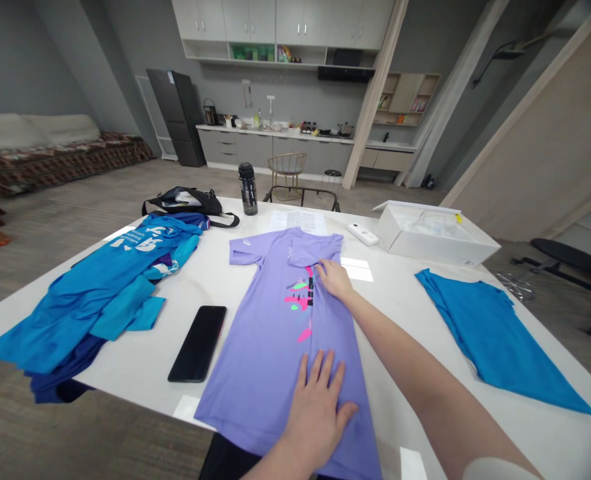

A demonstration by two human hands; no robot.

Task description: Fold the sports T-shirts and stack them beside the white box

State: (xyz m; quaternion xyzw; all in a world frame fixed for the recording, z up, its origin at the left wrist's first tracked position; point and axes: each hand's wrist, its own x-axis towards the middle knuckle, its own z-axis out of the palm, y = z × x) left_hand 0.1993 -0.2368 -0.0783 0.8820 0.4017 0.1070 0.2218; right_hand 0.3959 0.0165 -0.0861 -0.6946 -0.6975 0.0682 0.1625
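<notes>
Head camera showed the left hand (318,417) pressed open, fingers spread, and the right hand (334,280) lying flat on a lilac T-shirt (270,373) atop the white desk (140,353).

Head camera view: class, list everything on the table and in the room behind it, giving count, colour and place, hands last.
table: 1, white, foreground
T-shirt: 1, lilac, table middle
clothes pile: 1, blue, table left
folded garment: 1, bright blue, table right
phone: 1, black, left of T-shirt
bottle: 1, black, far edge
bag: 1, black, behind clothes pile
paper: 1, white, far edge
remote: 1, white, beside box
box: 1, white, open, far right
chair: 1, gold, beyond table
sofa: 1, patterned, far left
fridge: 1, black, back wall
left hand: 1, flat on T-shirt's lower half
right hand: 1, on T-shirt's upper half
</notes>
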